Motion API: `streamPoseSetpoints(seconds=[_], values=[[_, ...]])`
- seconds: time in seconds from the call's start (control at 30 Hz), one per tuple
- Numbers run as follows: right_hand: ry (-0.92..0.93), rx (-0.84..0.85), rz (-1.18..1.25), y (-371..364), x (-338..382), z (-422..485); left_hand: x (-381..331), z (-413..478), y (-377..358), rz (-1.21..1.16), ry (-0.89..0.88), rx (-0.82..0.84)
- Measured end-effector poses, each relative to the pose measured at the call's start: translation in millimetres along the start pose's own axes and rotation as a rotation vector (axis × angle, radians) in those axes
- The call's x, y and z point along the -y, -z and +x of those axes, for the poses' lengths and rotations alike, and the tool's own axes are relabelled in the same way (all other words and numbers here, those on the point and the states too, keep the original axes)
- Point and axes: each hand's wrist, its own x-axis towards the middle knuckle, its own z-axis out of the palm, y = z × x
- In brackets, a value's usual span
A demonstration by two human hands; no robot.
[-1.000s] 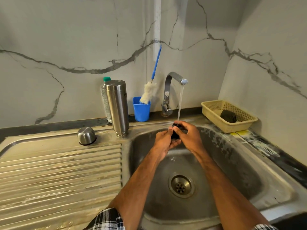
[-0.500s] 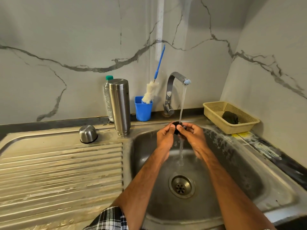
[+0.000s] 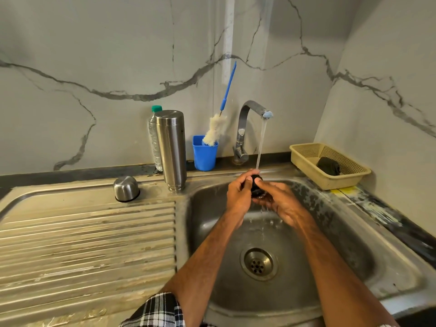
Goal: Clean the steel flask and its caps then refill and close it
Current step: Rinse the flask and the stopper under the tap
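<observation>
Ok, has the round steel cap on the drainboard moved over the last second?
No. The steel cap sits at the same spot left of the flask.

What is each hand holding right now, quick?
Left hand: fingers curled round the black cap.
Right hand: grips the same black cap, thumb on top.

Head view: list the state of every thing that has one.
black cap: wet, under the running water.
left hand: grips the black cap.
right hand: grips the black cap.
tap: open, running.
steel cap: dome up on the drainboard.
steel flask: standing, steel cap off.
plastic bottle: standing, capped.
bottle brush: bristles down in the blue cup.
</observation>
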Motion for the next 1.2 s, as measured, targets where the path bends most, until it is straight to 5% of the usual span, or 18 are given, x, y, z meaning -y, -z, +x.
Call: streamPoseSetpoints(seconds=[0.2, 0.43, 0.7, 0.83, 0.97, 1.2], values=[[0.094, -0.083, -0.023, -1.3, 3.8, -1.5, -1.5, -0.1, -5.9, 0.094, 0.033, 0.031], [0.009, -0.001, 0.353, -12.4, 6.8, -1.6, -3.4, -1.4, -10.9, 0.275, -0.163, -0.032], [0.044, -0.085, 0.120, -14.3, 0.5, 2.9, 1.1, -5.8, 0.9, 0.324, -0.251, -0.032], [0.226, -0.336, -0.300, -15.1, 1.5, 8.3, 5.4, -0.4, -1.1, 0.299, -0.040, 0.017], [0.349, -0.276, -0.597, -14.8, -0.9, 11.0, 4.0, 3.6, 4.6, 0.043, 0.245, 0.007], [0.399, -0.292, -0.574, -26.2, 3.0, 8.0, -0.6, 3.9, 5.1, 0.011, 0.375, 0.048]])
